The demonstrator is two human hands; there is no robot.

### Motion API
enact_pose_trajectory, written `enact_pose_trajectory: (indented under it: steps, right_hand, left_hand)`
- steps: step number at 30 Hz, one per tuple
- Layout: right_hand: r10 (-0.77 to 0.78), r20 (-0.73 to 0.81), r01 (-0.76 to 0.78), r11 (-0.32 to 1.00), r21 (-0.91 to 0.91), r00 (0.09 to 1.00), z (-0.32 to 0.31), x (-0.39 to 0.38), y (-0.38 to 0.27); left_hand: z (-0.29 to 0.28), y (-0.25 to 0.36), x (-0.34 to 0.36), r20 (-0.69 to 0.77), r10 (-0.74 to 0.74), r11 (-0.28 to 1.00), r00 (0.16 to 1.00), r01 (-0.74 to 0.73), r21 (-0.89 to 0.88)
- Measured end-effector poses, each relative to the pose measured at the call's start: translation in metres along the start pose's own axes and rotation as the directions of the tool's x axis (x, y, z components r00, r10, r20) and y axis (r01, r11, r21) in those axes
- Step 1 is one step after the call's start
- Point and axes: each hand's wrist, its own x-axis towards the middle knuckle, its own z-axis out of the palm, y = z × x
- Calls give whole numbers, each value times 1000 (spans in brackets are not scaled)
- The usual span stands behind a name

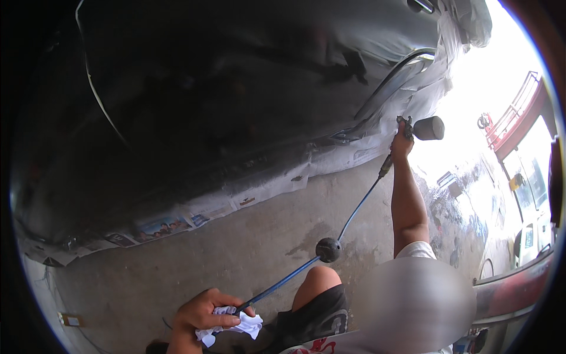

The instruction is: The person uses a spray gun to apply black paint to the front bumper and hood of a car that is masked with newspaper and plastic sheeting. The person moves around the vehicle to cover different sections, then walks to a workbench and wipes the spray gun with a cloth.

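Far left, the dark car panel (pixel 194 106) spreads across, newspaper (pixel 253 197) along its lower edge. Near left, your left hand (pixel 203 311) is clamped on a white cloth (pixel 250 326) and the blue hose (pixel 283 284) together. A black ball (pixel 328 250) sits on the hose mid-scene. Farther right, your right hand (pixel 402 144) is wrapped round the spray gun (pixel 407 125), beside the plastic sheeting (pixel 421 88) — can't tell if the trigger's squeezed. Grey cup (pixel 429 128) on the gun, contents hidden. Looks like you're mid-spraying; next move likely calls for an even sweep along the panel — hose kept clear.
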Motion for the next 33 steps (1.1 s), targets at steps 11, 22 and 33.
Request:
enact_pose_trajectory:
  steps: [11,22,33]
  right_hand:
    - [-7,456,-128,956,265,890,33,-231,-37]
    - [31,547,-140,977,160,837,106,-568,-129]
    - [-79,644,10,994,110,761,158,-842,-206]
  left_hand:
    - [-45,-65,-66,-69,311,947,948,-315,-61]
    - [-104,-153,-255,-342,143,748,929,-328,-577]
    - [-108,-185,-458,-624,-98,564,776,-473,-677]
